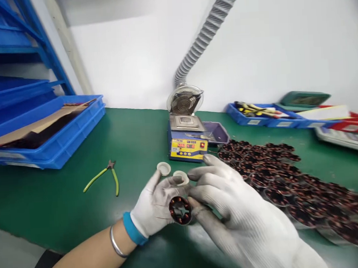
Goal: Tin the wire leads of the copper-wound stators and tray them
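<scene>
A small round wound stator, black inside with copper windings round its bore, lies against the fingers of my left hand. That hand wears a white glove with a grey, soiled palm and is turned palm up around the part. My right hand, gloved in white too, comes from the right, its thumb and fingertips at the stator's right edge. Its fingertips partly hide the contact. Just beyond my hands are two small pale round dishes on the green table.
Green-handled cutters lie open at left, near blue trays. A soldering pot with a yellow display panel stands ahead under a grey duct hose. Many similar stators cover the right side; blue bins with tools stand behind.
</scene>
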`<action>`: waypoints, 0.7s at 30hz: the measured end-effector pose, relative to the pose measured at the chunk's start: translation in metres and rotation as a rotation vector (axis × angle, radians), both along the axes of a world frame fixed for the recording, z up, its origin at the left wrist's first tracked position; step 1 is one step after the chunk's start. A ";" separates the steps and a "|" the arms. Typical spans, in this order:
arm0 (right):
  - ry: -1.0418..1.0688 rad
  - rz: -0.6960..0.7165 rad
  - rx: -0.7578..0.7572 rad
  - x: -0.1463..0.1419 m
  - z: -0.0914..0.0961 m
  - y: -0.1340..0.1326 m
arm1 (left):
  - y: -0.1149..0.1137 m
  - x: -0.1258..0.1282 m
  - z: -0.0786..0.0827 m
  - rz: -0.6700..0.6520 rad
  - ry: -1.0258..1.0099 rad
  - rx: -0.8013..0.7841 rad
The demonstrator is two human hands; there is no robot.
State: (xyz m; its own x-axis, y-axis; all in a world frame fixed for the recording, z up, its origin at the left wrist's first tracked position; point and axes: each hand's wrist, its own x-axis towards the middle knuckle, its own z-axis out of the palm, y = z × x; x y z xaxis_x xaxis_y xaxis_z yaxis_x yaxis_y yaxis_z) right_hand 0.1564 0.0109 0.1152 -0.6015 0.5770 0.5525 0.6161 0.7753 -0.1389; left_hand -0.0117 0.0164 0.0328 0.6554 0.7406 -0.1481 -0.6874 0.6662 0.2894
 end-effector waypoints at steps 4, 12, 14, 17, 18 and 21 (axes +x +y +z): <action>0.047 -0.058 -0.114 0.009 -0.005 -0.004 | -0.008 0.000 -0.004 -0.350 0.130 0.109; 0.587 -0.394 -0.412 0.039 -0.055 -0.022 | -0.011 0.004 0.000 -0.143 0.354 0.082; 0.387 -0.392 -0.465 0.030 -0.070 -0.030 | -0.011 0.006 -0.001 -0.106 0.421 0.086; 0.243 -0.330 -0.483 0.017 -0.088 -0.040 | -0.011 0.009 -0.002 -0.082 0.518 0.114; 0.251 -0.322 -0.469 0.015 -0.092 -0.042 | -0.010 0.009 -0.002 -0.077 0.547 0.140; 0.280 -0.388 -0.443 0.019 -0.099 -0.043 | -0.008 0.007 0.000 -0.051 0.743 0.293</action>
State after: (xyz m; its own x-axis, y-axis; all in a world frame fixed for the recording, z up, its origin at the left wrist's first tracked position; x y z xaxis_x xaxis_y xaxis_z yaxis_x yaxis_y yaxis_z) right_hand 0.1757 -0.0325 0.0165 -0.1715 0.9324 0.3182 0.7339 0.3364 -0.5901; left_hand -0.0049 0.0086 0.0328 0.4956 0.7888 -0.3635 -0.2169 0.5177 0.8276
